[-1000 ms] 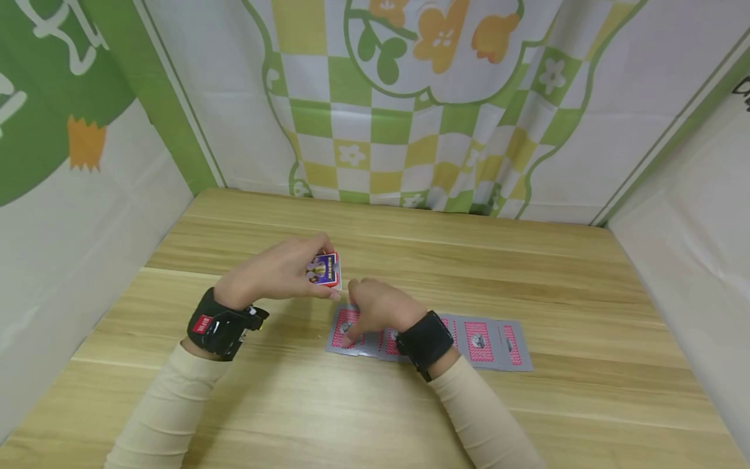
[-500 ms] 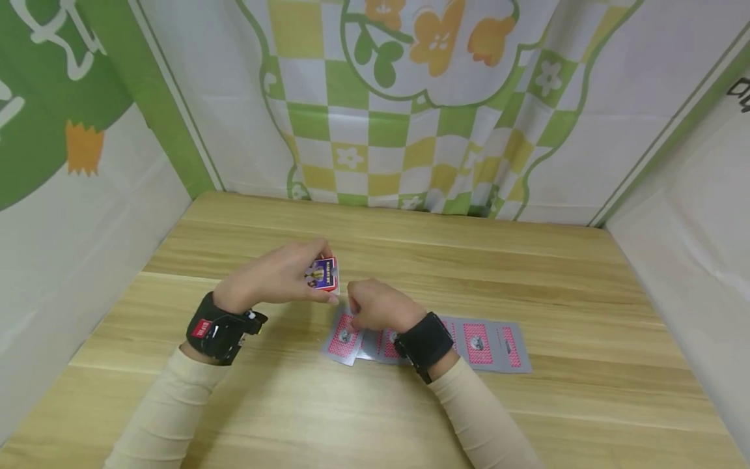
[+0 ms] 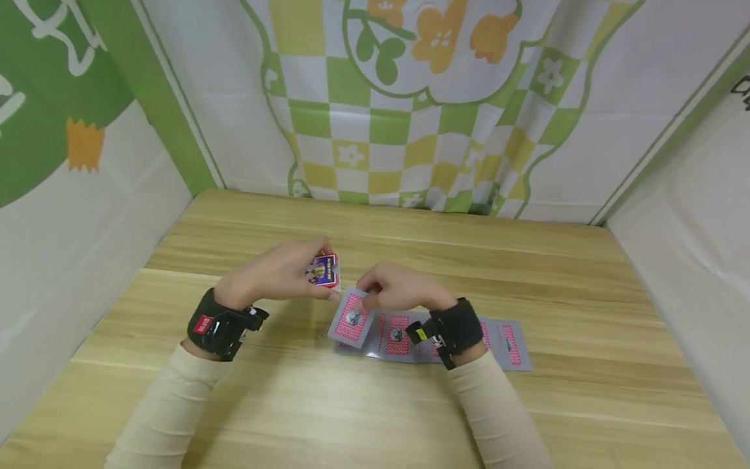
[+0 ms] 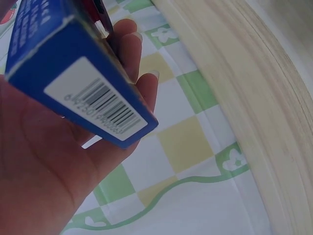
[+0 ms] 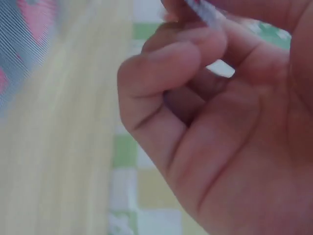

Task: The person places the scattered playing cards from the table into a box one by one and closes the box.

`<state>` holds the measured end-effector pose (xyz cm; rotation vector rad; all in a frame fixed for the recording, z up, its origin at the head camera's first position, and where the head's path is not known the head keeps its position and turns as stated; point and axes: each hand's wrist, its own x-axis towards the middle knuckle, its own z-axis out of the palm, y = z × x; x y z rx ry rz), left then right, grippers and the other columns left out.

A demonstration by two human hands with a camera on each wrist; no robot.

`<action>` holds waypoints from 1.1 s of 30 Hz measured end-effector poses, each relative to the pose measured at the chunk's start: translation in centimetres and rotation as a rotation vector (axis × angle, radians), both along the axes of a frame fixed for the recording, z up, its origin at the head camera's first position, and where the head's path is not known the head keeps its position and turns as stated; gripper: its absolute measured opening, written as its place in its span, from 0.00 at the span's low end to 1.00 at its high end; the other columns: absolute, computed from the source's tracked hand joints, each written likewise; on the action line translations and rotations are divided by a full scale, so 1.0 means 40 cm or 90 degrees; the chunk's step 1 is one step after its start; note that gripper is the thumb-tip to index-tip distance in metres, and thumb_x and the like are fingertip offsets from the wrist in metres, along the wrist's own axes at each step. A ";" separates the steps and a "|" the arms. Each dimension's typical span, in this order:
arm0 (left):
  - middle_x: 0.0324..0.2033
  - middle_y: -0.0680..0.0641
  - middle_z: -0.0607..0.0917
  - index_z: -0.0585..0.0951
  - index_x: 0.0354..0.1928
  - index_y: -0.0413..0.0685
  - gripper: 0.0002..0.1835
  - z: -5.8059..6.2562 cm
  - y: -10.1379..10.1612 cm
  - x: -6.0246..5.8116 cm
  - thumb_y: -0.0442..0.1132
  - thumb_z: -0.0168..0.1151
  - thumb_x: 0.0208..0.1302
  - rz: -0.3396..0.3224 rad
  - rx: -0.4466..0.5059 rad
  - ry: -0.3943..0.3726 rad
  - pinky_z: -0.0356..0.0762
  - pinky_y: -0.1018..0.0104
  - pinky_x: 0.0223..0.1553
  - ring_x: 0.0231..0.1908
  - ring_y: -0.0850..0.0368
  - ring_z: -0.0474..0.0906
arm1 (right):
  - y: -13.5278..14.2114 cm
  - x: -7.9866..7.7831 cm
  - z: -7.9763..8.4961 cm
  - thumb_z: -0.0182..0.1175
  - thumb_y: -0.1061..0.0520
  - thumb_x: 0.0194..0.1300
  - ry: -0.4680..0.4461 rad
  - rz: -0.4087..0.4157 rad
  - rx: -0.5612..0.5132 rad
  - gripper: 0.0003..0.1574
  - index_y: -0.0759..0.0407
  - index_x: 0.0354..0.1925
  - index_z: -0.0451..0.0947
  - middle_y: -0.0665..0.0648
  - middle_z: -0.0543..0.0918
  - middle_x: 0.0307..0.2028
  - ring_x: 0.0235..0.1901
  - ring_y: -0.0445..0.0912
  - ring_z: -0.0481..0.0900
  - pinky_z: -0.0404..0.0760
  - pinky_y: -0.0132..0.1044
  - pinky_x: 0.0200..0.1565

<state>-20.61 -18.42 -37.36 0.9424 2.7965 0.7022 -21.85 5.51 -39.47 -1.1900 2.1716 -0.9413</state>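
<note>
My left hand (image 3: pixel 278 272) grips a small playing-card box (image 3: pixel 324 270) with a purple and red face. Seen from the left wrist, the box is blue, and a white barcode label (image 4: pixel 100 100) covers its end. Between the thumb and fingers of my right hand (image 3: pixel 401 286) is a playing card (image 3: pixel 352 318) with a red-patterned back and grey border. This card is tilted over the left end of a row of similar face-down cards (image 3: pixel 397 337), close beside the box. In the right wrist view only its thin edge (image 5: pixel 205 13) shows near the fingertips.
The row stretches right along the wooden table (image 3: pixel 316 404), ending at a narrow strip of card back (image 3: pixel 512 344). My right wrist and its strap hide part of it. A checkered curtain (image 3: pixel 398 130) hangs behind the table, with white cloth walls at both sides.
My right hand has pulled the leftmost card out of line and raised it off the row, moving slightly up and right. The left hand keeps the box nearly in place.
</note>
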 end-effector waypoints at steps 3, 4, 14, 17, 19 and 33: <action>0.29 0.53 0.80 0.70 0.46 0.51 0.34 0.002 0.000 0.000 0.61 0.72 0.42 0.005 0.002 0.002 0.77 0.64 0.28 0.27 0.62 0.76 | 0.049 -0.001 0.030 0.54 0.65 0.65 -0.003 -0.081 -0.041 0.13 0.57 0.23 0.74 0.49 0.65 0.19 0.17 0.40 0.59 0.61 0.34 0.23; 0.29 0.53 0.80 0.70 0.46 0.51 0.34 0.002 0.002 0.000 0.62 0.72 0.42 0.004 0.001 0.000 0.77 0.64 0.28 0.27 0.62 0.76 | 0.067 0.005 0.036 0.53 0.64 0.66 -0.010 -0.111 -0.052 0.13 0.59 0.24 0.74 0.50 0.66 0.20 0.18 0.41 0.60 0.61 0.35 0.23; 0.30 0.53 0.79 0.69 0.48 0.52 0.38 0.003 0.024 0.006 0.68 0.68 0.41 -0.001 -0.009 -0.007 0.77 0.64 0.29 0.28 0.61 0.75 | 0.149 0.049 0.029 0.58 0.62 0.66 -0.182 -0.325 -0.289 0.26 0.52 0.60 0.68 0.67 0.79 0.37 0.25 0.58 0.77 0.76 0.40 0.24; 0.30 0.54 0.79 0.69 0.47 0.53 0.35 0.005 0.030 0.011 0.63 0.71 0.42 -0.003 0.007 -0.016 0.77 0.64 0.29 0.28 0.62 0.76 | 0.133 0.051 0.018 0.58 0.64 0.65 -0.204 -0.339 -0.313 0.26 0.51 0.60 0.69 0.71 0.78 0.36 0.25 0.56 0.77 0.77 0.38 0.25; 0.30 0.54 0.79 0.69 0.47 0.53 0.35 0.007 0.033 0.014 0.62 0.72 0.42 -0.003 0.011 -0.020 0.77 0.64 0.28 0.28 0.62 0.76 | 0.120 0.051 0.011 0.59 0.64 0.65 -0.207 -0.343 -0.309 0.24 0.53 0.58 0.71 0.69 0.78 0.35 0.24 0.55 0.77 0.78 0.40 0.26; 0.30 0.55 0.80 0.70 0.47 0.52 0.35 0.006 0.035 0.016 0.63 0.71 0.42 -0.032 0.027 -0.001 0.78 0.66 0.27 0.28 0.64 0.76 | 0.101 0.055 0.002 0.57 0.65 0.66 -0.212 -0.368 -0.321 0.22 0.54 0.57 0.71 0.66 0.77 0.31 0.24 0.58 0.76 0.76 0.39 0.24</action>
